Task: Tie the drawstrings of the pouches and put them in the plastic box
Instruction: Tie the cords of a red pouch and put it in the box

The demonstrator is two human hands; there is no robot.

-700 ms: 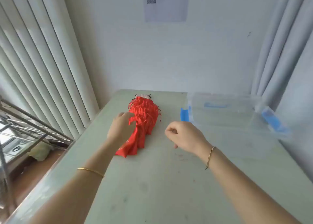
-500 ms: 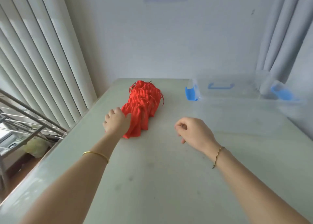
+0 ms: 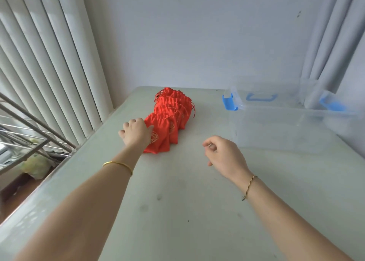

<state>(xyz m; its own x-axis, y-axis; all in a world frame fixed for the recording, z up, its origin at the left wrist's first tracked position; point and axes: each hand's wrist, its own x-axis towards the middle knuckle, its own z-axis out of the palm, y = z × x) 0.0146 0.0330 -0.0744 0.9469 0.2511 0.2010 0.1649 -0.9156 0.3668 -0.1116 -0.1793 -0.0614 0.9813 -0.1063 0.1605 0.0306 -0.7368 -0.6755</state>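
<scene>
A pile of red pouches (image 3: 173, 106) is laid on the pale tabletop (image 3: 187, 201), left of centre and running toward the far edge, with loose drawstrings (image 3: 192, 108) seen along its right side. The left hand (image 3: 136, 132) is laid with bent fingers on the left edge of the nearest pouch (image 3: 162, 140), part of which is hidden by it; whether the cloth is pinched cannot be told. The right hand (image 3: 223, 154) is held loosely curled over the tabletop, nothing gripped, well apart from the pile. A clear plastic box (image 3: 276, 128) with blue latches (image 3: 229, 103) is set at the far right. Vertical blinds (image 3: 49, 63) are hung along the left, a metal rack (image 3: 29, 134) is seen beyond the tabletop's left edge, and a curtain (image 3: 325, 43) is hung behind the box.
</scene>
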